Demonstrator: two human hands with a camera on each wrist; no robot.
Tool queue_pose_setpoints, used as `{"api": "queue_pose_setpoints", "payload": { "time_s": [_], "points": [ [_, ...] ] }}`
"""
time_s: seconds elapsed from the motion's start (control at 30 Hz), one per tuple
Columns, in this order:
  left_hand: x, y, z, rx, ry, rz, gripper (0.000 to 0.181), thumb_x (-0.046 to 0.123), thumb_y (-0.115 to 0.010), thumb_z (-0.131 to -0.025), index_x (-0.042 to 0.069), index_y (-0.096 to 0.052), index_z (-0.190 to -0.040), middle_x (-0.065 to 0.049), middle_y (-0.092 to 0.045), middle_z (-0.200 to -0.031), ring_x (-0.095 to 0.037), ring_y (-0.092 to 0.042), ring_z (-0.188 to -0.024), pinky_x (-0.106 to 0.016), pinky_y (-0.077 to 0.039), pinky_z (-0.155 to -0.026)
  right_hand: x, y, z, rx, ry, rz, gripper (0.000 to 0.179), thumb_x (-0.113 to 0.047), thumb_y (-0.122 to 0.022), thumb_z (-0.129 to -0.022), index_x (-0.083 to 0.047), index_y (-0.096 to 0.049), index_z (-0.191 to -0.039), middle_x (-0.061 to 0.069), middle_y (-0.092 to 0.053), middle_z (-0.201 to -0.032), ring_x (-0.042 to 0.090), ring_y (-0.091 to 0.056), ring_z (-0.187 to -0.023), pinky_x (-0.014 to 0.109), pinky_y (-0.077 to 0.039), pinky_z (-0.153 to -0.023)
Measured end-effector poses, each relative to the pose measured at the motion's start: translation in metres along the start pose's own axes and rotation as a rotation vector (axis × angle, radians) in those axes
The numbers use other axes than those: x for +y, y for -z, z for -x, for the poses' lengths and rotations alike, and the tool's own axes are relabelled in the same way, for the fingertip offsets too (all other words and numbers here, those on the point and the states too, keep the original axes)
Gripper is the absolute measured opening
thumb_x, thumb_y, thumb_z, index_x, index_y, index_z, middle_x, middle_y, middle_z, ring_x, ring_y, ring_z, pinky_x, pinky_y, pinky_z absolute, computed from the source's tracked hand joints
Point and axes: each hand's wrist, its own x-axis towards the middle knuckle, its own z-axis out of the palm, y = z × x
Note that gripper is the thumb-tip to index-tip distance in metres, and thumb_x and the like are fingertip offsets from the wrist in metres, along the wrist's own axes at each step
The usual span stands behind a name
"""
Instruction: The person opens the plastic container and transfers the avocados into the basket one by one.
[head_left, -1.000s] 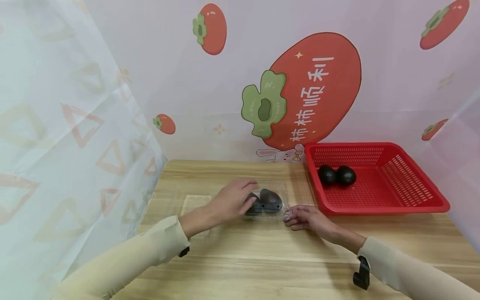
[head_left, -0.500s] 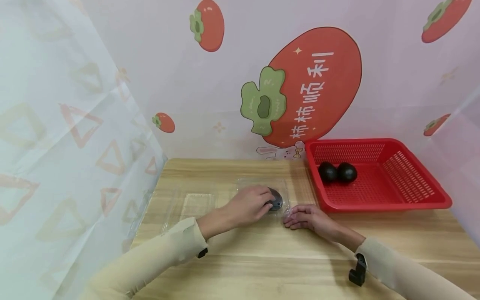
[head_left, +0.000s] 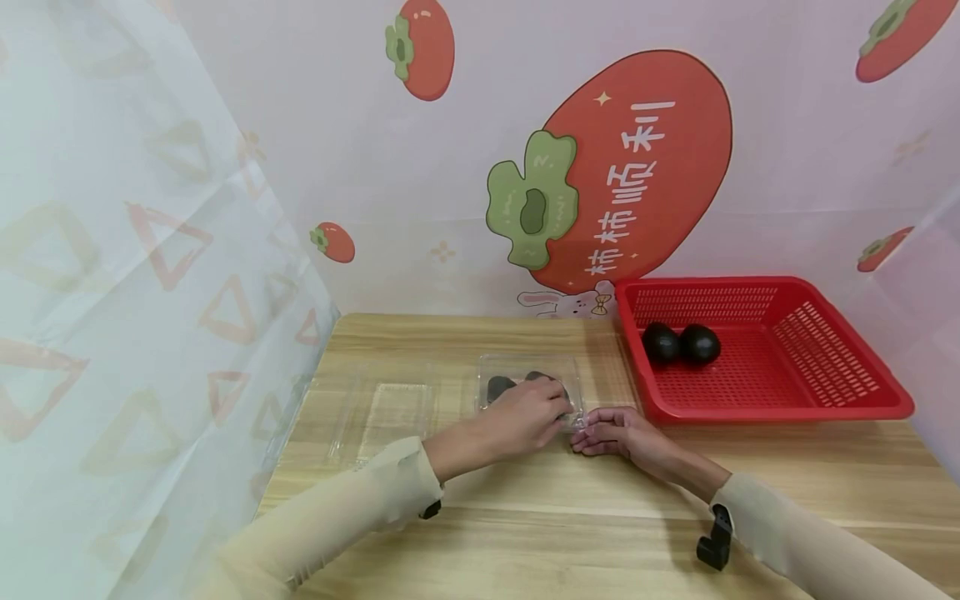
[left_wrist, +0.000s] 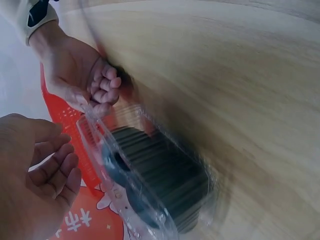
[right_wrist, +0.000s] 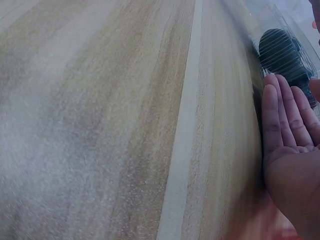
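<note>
A clear plastic box [head_left: 489, 363] holds two dark, egg-shaped fruits [left_wrist: 150, 165] that look like avocados, side by side. My left hand [head_left: 525, 417] reaches over the front right of the box in the head view and partly covers the right-hand fruit. In the left wrist view, the loosely bent fingers of that hand hold nothing and lie beside the box wall. My right hand [head_left: 626, 435] pinches the front right corner of the box between thumb and fingers. Its fingers [right_wrist: 285, 112] lie right against the plastic in the right wrist view.
A red plastic basket [head_left: 780, 412] stands at the right rear of the wooden table [head_left: 525, 525], with two more dark fruits [head_left: 699, 344] in its left side. A clear, shallow plastic piece [head_left: 393, 417] lies left of the box. Printed cloth backs the table.
My left hand has moved right across the box, from the left fruit to the front right corner, uncovering the left fruit. My right hand has stayed at the corner.
</note>
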Motion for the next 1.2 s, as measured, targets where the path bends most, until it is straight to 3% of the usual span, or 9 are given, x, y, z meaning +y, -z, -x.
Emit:
{"api": "queue_pose_setpoints", "payload": {
  "time_s": [0.27,0.53,0.77,1.2],
  "points": [
    [0.004,-0.01,-0.011,-0.036,0.006,0.027,0.017,0.021,-0.067,-0.104,0.016,-0.081,-0.112,0.003,-0.069,-0.104,-0.01,-0.065,-0.098,-0.022,-0.054,-0.086,0.001,0.002,-0.001,-0.016,0.012,-0.026,0.021,-0.004,-0.054,-0.108,0.007,-0.065,-0.121,0.02,-0.075,-0.119,0.024,-0.075,-0.111,0.037,-0.06,-0.098],
    [0.009,-0.016,-0.02,-0.059,0.058,0.073,0.017,0.02,-0.067,-0.105,0.019,-0.083,-0.11,0.003,-0.067,-0.107,-0.01,-0.061,-0.096,-0.019,-0.054,-0.077,-0.001,0.0,0.0,-0.02,0.014,-0.034,0.02,-0.003,-0.053,-0.108,0.0,-0.069,-0.12,0.011,-0.078,-0.117,0.023,-0.075,-0.111,0.037,-0.059,-0.098],
    [0.014,-0.018,-0.024,-0.086,0.079,0.007,0.012,0.025,-0.072,-0.103,0.02,-0.082,-0.107,0.002,-0.067,-0.11,-0.011,-0.06,-0.098,-0.019,-0.053,-0.074,-0.003,-0.001,0.001,-0.029,0.035,-0.051,0.023,0.0,-0.051,-0.107,-0.003,-0.071,-0.117,0.009,-0.079,-0.116,0.023,-0.076,-0.11,0.037,-0.059,-0.099],
    [0.02,-0.023,-0.024,-0.057,0.062,-0.137,0.017,0.031,-0.069,-0.104,0.019,-0.079,-0.097,0.003,-0.066,-0.103,-0.011,-0.058,-0.085,-0.022,-0.051,-0.06,-0.003,-0.003,0.0,-0.027,0.048,-0.033,0.024,0.0,-0.05,-0.108,-0.003,-0.073,-0.113,0.008,-0.079,-0.112,0.022,-0.077,-0.105,0.034,-0.06,-0.097]
  ]
}}
